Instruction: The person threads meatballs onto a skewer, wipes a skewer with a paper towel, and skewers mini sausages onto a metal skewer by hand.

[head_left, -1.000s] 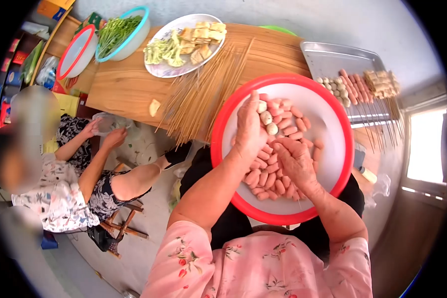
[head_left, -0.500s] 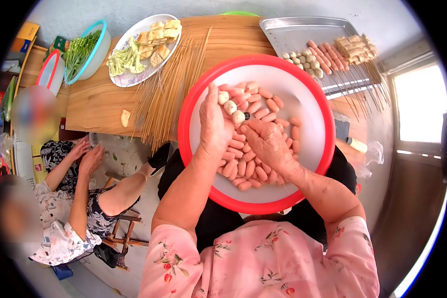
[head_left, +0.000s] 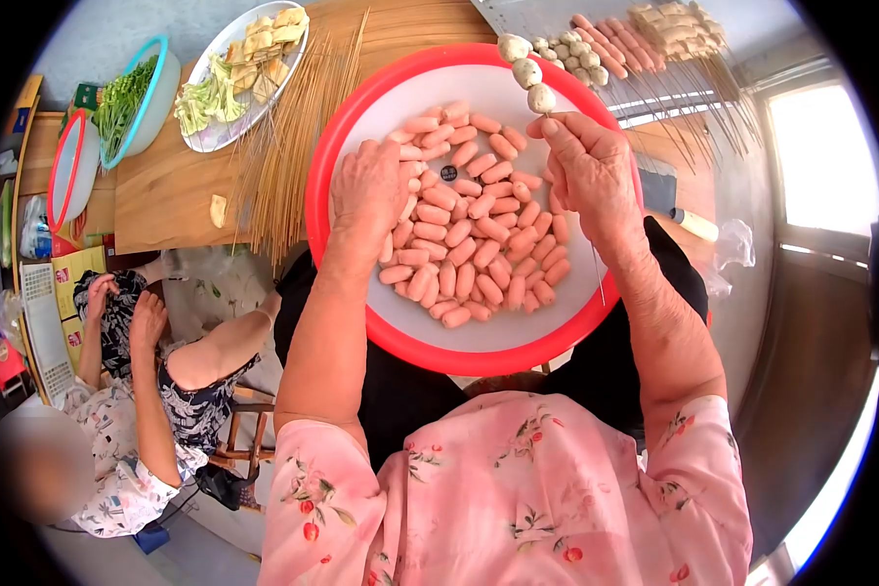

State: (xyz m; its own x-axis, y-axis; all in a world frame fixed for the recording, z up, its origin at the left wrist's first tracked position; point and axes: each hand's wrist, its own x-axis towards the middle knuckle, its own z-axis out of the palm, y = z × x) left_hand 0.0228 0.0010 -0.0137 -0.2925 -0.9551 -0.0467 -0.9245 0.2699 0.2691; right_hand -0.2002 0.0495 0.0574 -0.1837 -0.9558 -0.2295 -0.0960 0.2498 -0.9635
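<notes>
Over a round red-rimmed white basin's [head_left: 459,360] far right, the right hand [head_left: 588,168] pinches a thin skewer [head_left: 598,273] of three whitish balls [head_left: 526,72]; the left hand [head_left: 371,190], grip unclear, curls over pink sausages [head_left: 484,230] inside.

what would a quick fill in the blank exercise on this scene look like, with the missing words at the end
1. The right hand holds a skewer carrying ____ pale balls.
2. The left hand is at the sausages in a basin whose rim is ____.
3. In the picture, the bowl of leafy greens sits to the ____ of the oval plate.

Missing words: three; red; left.
</notes>
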